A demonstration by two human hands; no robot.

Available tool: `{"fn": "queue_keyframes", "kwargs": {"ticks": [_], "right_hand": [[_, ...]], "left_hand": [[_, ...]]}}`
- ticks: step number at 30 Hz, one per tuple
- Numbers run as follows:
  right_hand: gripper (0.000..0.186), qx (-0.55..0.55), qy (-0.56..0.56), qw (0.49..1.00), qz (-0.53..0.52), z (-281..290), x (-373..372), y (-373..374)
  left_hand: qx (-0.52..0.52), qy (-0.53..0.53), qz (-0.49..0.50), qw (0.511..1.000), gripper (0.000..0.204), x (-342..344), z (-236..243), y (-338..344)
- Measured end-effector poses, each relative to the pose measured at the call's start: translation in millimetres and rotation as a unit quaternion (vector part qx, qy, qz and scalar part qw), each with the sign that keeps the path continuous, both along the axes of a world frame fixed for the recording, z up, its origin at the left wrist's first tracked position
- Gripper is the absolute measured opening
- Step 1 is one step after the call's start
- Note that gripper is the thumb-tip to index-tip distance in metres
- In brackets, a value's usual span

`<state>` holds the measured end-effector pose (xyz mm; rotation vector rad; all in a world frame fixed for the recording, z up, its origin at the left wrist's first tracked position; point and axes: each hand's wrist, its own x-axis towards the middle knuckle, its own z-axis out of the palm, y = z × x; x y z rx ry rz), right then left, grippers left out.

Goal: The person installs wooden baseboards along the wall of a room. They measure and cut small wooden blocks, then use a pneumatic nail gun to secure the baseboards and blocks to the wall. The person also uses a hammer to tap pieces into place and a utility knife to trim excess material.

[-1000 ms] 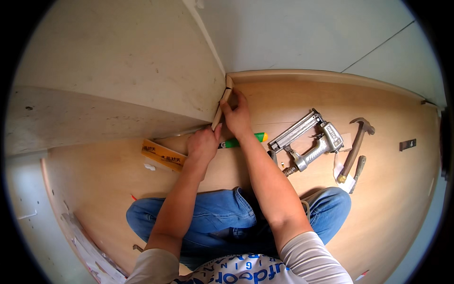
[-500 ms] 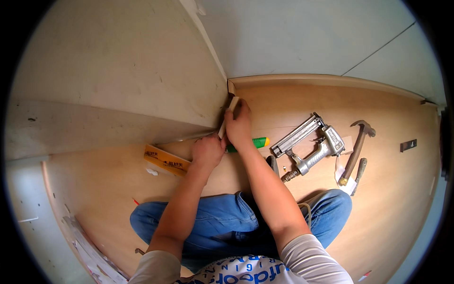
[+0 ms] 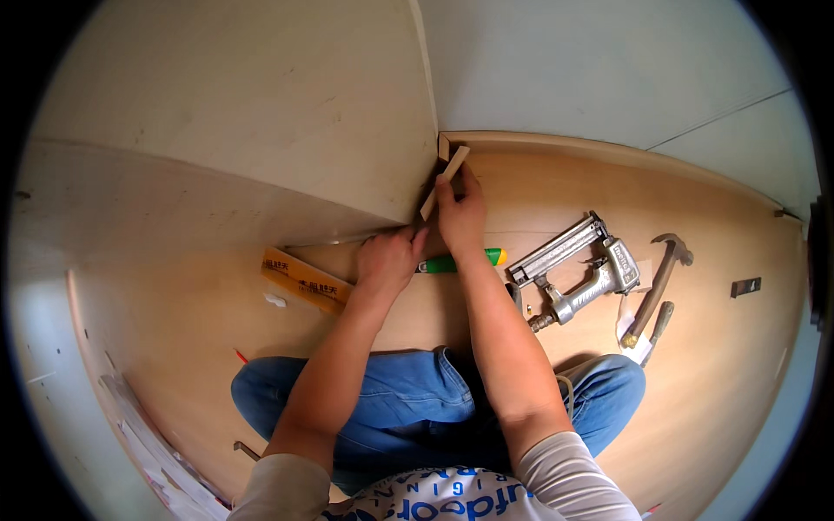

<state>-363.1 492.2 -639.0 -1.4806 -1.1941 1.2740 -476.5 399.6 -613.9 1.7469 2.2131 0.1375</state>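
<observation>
A short, thin strip of wood is pinched between the thumb and fingers of my right hand. It slants beside the wall corner, its far end close to the upright end of the skirting board. My left hand is low against the foot of the cabinet-like wall, fingers curled and thumb apart from them; what lies under the fingers is hidden. An orange-faced board runs towards my left wrist. Between my forearms lies a tool with a green handle and yellow end.
To the right lie a silver nail gun, a claw hammer, a worn-handled tool and a small dark block. A white scrap and a red-tipped stick are at left. My bent knees frame the work area.
My right hand has moved away from the left one, shifting the wood strip slightly right and towards the far corner. The left hand no longer touches the strip's near end.
</observation>
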Motion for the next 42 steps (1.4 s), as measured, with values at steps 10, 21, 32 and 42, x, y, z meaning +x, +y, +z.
{"fn": "queue_keyframes", "kwargs": {"ticks": [10, 21, 32, 42], "right_hand": [[0.061, 0.117, -0.076, 0.989, -0.038, -22.1, -10.4, 4.2], [0.054, 0.115, -0.095, 0.988, -0.048, -49.8, 26.0, 1.1], [0.055, 0.284, -0.291, 0.909, 0.095, -9.5, 44.4, -87.2], [0.084, 0.298, -0.346, 0.772, 0.441, 19.1, -32.5, -213.3]], "left_hand": [[-0.037, -0.069, -0.009, 0.997, 0.03, -10.7, -13.7, -5.7], [0.007, -0.147, -0.053, 0.988, 0.036, -23.2, -22.0, -10.5], [-0.095, -0.134, -0.087, 0.983, 0.024, -51.3, 39.8, -42.9], [-0.007, -0.177, 0.002, 0.984, 0.022, -155.1, 132.4, -102.8]]}}
